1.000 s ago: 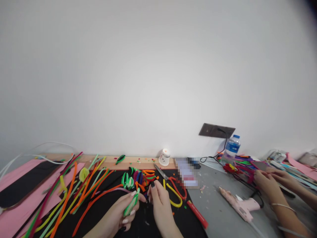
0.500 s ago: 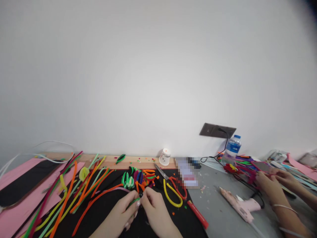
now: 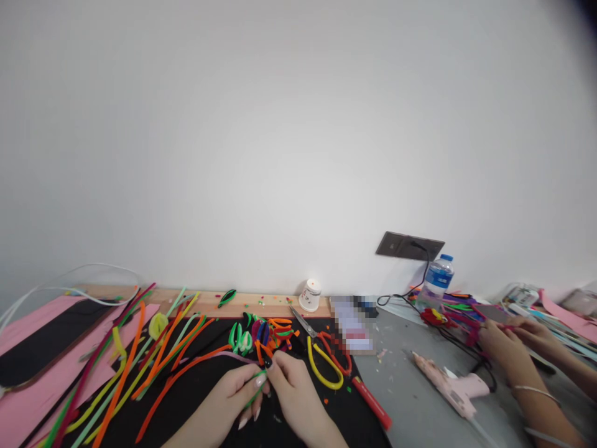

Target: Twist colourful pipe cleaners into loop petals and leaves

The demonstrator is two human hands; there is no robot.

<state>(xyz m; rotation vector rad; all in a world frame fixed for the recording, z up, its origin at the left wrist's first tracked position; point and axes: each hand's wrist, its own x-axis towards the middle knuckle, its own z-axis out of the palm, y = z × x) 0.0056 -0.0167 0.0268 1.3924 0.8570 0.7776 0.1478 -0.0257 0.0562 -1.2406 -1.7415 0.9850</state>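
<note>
Low in the middle of the head view, my left hand (image 3: 239, 398) pinches a green pipe cleaner (image 3: 255, 391) between thumb and fingers. My right hand (image 3: 293, 389) meets it at the fingertips, thumb and finger pressed together at the same strip; its grip is partly hidden. Just beyond them lies a pile of bent pipe-cleaner loops (image 3: 261, 335) in green, orange, purple and white-green. Right of the pile rest open scissors (image 3: 325, 364) with one yellow and one red handle. Long loose pipe cleaners (image 3: 163, 354) spread out left of my hands on the black mat (image 3: 186, 414).
A white paper cup (image 3: 310, 296) stands upside down by the wall. Further right are a red-handled tool (image 3: 372, 403), a pink glue gun (image 3: 451, 384) and a water bottle (image 3: 438, 280). A co-worker's hands (image 3: 508, 348) handle pink strips. A black phone (image 3: 51, 342) lies on pink sheets at left.
My left hand has shifted slightly down, and more of the green strip shows between its fingers. My right hand stays almost in place. The co-worker's hands have moved a little.
</note>
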